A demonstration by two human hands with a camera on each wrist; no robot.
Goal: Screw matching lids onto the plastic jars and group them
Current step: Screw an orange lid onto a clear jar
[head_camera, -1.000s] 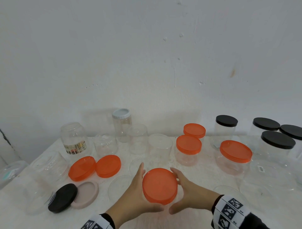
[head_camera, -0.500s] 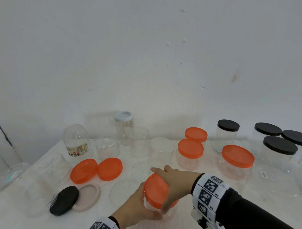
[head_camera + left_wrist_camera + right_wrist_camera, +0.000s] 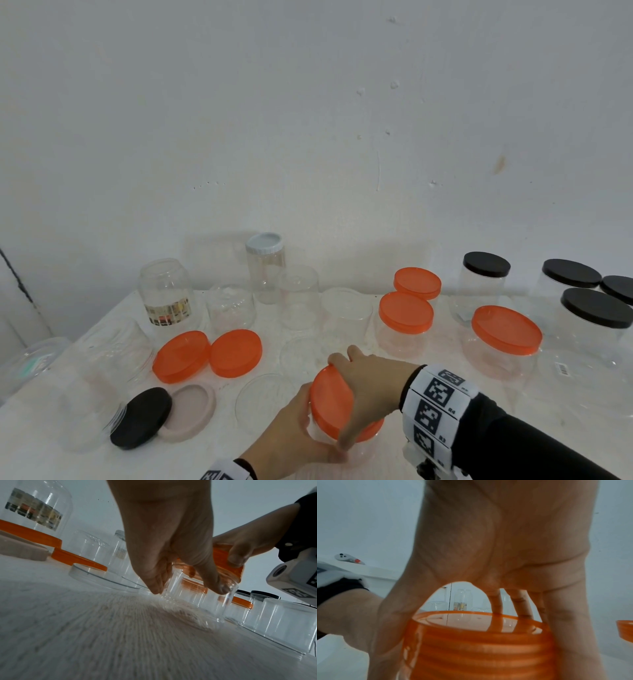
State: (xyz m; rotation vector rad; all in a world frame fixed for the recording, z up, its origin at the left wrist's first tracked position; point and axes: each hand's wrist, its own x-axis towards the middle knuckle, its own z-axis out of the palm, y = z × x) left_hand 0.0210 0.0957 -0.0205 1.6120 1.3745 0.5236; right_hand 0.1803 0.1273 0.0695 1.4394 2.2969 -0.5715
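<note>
Our left hand (image 3: 291, 435) wraps fingers and thumb around the clear jar (image 3: 197, 595) low at the near edge of the worktop (image 3: 239, 455), bracing it, we judge, so the body cannot spin. Tilted toward us on top of that jar sits the orange lid (image 3: 332, 404), and our right hand (image 3: 370, 390) arches over it from the right, fingers and thumb spread round its rim as if to turn it down. To the left, two loose orange lids (image 3: 205, 354) lie flat beside open jars, presumably awaiting matches. Further right, the orange-capped jars (image 3: 445, 322) stand together, with the black-capped jars (image 3: 565, 294) beyond them, apparently grouped by colour.
</note>
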